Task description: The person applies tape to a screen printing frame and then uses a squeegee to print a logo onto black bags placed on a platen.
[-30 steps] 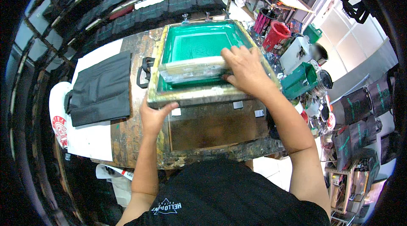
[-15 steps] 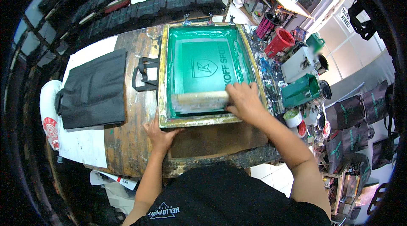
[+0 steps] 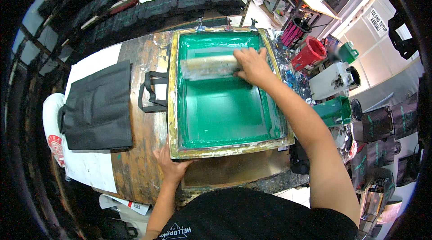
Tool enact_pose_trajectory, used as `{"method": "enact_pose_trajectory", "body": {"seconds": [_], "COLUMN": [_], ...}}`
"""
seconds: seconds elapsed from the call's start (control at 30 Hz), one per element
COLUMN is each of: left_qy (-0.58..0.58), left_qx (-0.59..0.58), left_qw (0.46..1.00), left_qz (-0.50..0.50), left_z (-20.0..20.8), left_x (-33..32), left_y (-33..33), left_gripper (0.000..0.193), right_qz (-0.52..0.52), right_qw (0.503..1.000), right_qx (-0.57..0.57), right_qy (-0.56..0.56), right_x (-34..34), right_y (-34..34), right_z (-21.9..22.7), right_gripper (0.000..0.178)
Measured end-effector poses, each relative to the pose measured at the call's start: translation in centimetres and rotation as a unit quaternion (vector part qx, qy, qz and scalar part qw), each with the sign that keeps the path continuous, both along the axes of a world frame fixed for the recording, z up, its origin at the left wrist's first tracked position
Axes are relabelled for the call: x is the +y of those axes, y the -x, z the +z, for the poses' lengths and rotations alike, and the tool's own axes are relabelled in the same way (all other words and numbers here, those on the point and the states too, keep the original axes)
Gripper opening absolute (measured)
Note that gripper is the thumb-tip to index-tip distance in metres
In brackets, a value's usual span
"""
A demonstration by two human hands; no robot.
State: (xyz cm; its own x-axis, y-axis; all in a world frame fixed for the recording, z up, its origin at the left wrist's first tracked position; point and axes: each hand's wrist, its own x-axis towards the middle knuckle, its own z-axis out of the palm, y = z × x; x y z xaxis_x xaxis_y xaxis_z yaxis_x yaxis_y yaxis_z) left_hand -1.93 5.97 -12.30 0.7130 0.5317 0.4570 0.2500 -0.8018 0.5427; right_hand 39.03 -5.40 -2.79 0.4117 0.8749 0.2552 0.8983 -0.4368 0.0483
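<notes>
A screen printing frame point(image 3: 173, 118) with yellowish, ink-stained edges lies on the wooden table, its mesh coated in green ink point(image 3: 220, 118). My right hand point(image 3: 253, 66) grips the right end of a wide wooden squeegee point(image 3: 208, 65), which rests across the far half of the mesh and is smeared by motion. At the near left corner, my left hand point(image 3: 173, 165) holds the frame, thumb along its front edge. Black bag handles point(image 3: 153, 92) stick out from under the frame's left side; the rest of that bag is hidden.
A black fabric bag point(image 3: 98, 107) lies on white sheeting to the left. Hinge clamps point(image 3: 227, 24) hold the frame's far edge. Along the right stand a red bucket point(image 3: 308, 53), a green container point(image 3: 334, 111) and other ink pots. Racks of black bags point(image 3: 166, 8) stretch across the back.
My right hand has pushed the squeegee from the near end to the far half of the mesh. Green ink now covers the design's area behind it. My left hand keeps its hold.
</notes>
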Motion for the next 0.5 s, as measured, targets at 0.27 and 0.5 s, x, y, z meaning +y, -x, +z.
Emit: {"method": "enact_pose_trajectory", "body": {"seconds": [0.27,0.5], "left_qy": [0.004,0.015], "left_qx": [0.054,0.222], "left_qw": [0.998,0.971], "left_qz": [0.028,0.092], "left_z": [-1.8,1.9], "left_x": [-0.1,-0.5], "left_y": [1.7,0.8], "left_gripper": [0.114,0.118], "right_qz": [0.008,0.004], "right_qw": [0.998,0.993], "right_qx": [0.012,0.065], "right_qy": [0.053,0.097], "right_x": [8.9,10.5], "right_y": [-11.9,-14.6], "right_z": [-0.6,1.0], "right_gripper": [0.074,0.079]}}
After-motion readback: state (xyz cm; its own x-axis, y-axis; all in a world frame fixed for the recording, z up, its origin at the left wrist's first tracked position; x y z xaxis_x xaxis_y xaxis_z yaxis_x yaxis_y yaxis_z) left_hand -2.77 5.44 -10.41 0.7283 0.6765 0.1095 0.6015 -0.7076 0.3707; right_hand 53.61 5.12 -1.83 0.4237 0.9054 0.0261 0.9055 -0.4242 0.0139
